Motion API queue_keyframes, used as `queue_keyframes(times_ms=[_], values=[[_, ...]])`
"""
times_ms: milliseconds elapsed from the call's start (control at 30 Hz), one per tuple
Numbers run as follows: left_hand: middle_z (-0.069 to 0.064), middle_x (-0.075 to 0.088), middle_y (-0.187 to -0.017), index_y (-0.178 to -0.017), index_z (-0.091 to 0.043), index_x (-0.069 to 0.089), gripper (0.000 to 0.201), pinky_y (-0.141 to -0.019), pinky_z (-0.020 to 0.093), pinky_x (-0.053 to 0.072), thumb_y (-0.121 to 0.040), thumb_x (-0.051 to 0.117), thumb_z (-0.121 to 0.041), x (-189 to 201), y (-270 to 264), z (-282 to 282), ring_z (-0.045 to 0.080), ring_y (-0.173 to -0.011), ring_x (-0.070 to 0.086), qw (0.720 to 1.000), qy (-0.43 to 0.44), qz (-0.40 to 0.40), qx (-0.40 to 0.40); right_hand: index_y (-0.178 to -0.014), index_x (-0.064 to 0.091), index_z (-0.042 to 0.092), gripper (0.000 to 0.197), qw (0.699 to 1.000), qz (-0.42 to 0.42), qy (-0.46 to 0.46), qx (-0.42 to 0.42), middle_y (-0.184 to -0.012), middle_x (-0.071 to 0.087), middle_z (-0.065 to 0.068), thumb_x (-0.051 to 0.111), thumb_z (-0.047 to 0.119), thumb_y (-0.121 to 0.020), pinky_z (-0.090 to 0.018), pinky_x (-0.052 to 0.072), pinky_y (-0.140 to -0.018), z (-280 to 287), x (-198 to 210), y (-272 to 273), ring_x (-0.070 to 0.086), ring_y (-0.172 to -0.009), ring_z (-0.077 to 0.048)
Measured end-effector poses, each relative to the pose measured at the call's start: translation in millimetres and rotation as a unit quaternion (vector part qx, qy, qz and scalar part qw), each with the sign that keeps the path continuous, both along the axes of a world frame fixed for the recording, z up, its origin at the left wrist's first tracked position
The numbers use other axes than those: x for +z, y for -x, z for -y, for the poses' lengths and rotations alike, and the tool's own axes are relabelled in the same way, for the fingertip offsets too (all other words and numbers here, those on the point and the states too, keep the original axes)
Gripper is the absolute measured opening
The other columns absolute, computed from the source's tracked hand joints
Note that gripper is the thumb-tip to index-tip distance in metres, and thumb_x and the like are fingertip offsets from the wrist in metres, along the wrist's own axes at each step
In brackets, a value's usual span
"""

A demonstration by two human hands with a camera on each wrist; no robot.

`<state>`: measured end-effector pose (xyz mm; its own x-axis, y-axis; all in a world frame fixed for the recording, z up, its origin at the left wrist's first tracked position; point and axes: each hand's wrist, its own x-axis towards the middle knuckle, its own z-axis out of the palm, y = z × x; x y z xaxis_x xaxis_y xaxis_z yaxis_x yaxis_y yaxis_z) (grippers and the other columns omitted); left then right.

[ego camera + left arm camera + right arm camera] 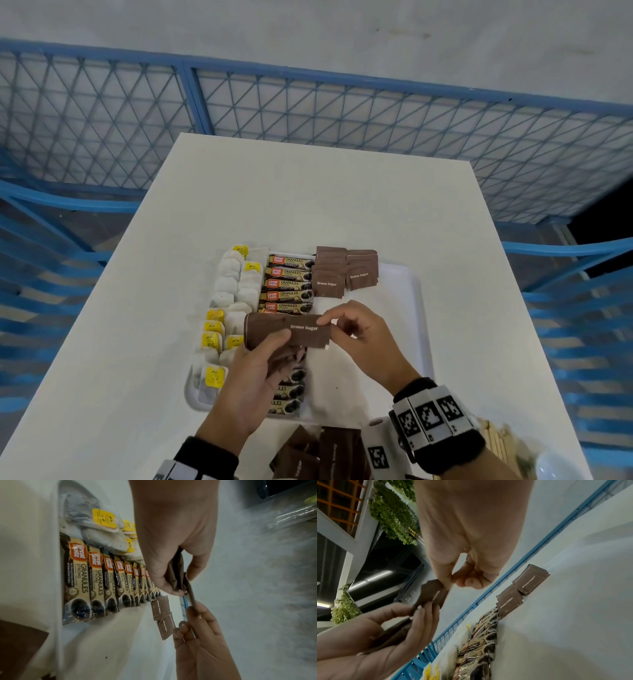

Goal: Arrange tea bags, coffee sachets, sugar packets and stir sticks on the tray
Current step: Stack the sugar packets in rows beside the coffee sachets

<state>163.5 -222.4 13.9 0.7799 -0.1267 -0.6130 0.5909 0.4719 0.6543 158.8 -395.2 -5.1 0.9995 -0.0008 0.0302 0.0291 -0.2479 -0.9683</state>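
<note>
Overhead, both hands work above a white tray (pixel 416 291) on a white table (pixel 308 192): the left hand (pixel 246 373) grips a stack of brown sugar packets (pixel 274 337), fingers curled round it, while the right hand (pixel 363 339) pinches the top packet (pixel 308 330) between thumb and forefinger at its right end. On the tray, tea bags (pixel 233 284) with yellow tags fill the left column, coffee sachets (pixel 287 284) run down the next, and 2 piles of sugar packets (pixel 346 270) sit at the far end, just right of the sachets. More brown packets (pixel 329 448) lie on the table by the near edge, with pale stir sticks (pixel 496 442) at the lower right, partly hidden by the wrist. The left wrist view shows the stack (pixel 176 573) edge-on inside the curled fingers, a detail the head view hides. The right wrist view catches the pinch (pixel 448 580) from below, plus green foliage (pixel 392 512) that shows in no head frame. A blue mesh fence (pixel 308 109) stands beyond the table.
</note>
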Motion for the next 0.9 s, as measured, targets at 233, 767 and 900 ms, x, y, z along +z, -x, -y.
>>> queue_keyframes(times_ms=[233,767,900], values=[[0.011,0.070,-0.081,-0.102,-0.001,0.063,0.020,-0.061,0.024,0.058,-0.087,0.053,0.008,-6,1,2,0.018,-0.068,0.067,0.998,-0.060,0.017,-0.003,-0.102,0.063,0.022,0.015,0.983,-0.149,-0.094,0.052,-0.100,0.066,-0.001,0.053,0.016,-0.093,-0.020,0.050,-0.069,-8,14,2,0.060,-0.075,-0.004],[0.008,0.073,-0.069,-0.092,-0.005,0.061,0.015,-0.066,0.031,0.055,-0.091,0.048,0.003,0,-1,2,0.018,-0.066,0.069,0.998,-0.042,-0.031,0.024,-0.094,0.050,0.019,0.029,0.963,-0.152,-0.014,-0.220,-0.073,0.063,-0.001,0.066,-0.002,-0.081,-0.010,0.044,-0.055,65,-22,-59,0.060,-0.064,-0.009],[0.013,0.073,-0.076,-0.099,-0.002,0.061,0.015,-0.080,0.037,0.052,-0.090,0.049,0.002,-4,-1,-1,0.024,-0.077,0.068,0.998,-0.042,-0.040,0.027,-0.097,0.050,0.018,0.030,0.962,-0.154,0.052,-0.218,-0.074,0.064,-0.001,0.068,0.001,-0.079,-0.007,0.043,-0.054,73,-31,-66,0.061,-0.070,-0.016]])
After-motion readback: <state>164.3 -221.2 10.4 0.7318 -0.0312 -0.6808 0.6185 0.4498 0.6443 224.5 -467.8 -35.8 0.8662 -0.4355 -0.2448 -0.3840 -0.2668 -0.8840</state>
